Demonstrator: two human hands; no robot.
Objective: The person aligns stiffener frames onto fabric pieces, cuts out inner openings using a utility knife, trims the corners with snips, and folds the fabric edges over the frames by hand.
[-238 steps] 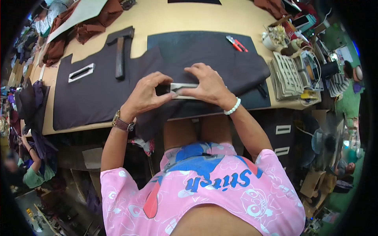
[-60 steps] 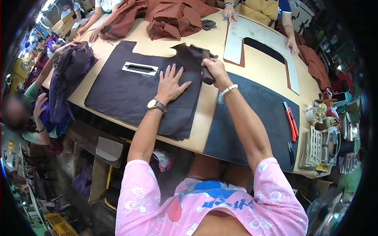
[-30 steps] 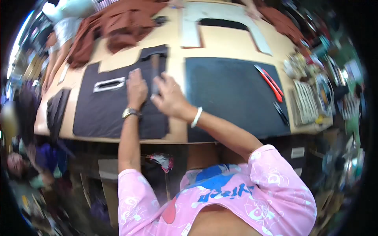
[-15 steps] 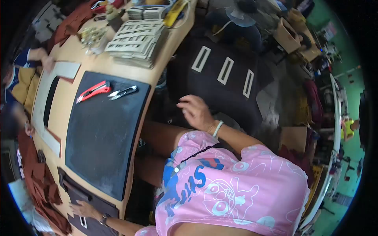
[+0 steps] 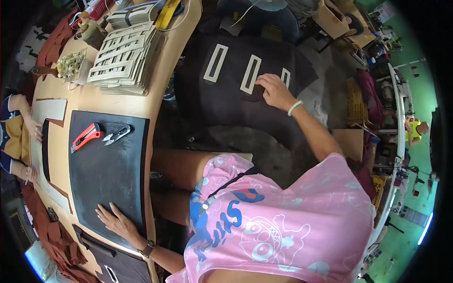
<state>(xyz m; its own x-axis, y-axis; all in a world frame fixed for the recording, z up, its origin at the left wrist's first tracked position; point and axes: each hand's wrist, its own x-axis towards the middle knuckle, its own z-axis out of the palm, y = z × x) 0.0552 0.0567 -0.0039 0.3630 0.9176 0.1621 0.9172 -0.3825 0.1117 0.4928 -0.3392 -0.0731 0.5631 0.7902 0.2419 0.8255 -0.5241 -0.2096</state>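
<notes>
My left hand (image 5: 118,225), with a watch on the wrist, lies flat with spread fingers on the lower part of the black cutting mat (image 5: 106,174). A red utility knife (image 5: 87,136) and small black thread snips (image 5: 117,135) rest near the mat's top. My right hand (image 5: 278,92), wearing a pale bead bracelet, reaches over dark fabric (image 5: 222,106). Its fingertips are at the right edge of the middle white rectangular frame (image 5: 248,81); I see no firm grip. Another such frame (image 5: 212,70) lies to the left, and a third (image 5: 286,74) is partly hidden behind the hand.
A stack of pale slotted cards (image 5: 125,59) stands on the wooden table (image 5: 113,103), beside a container of small pieces (image 5: 75,68). Across the table, a co-worker's hands (image 5: 34,129) are at a large cut-out template (image 5: 49,109). Dark slotted fabric (image 5: 120,264) lies at the near-left corner.
My right hand has moved from above my lap to the middle frame on the fabric. My left hand has left the slotted fabric for the mat. The view has shifted.
</notes>
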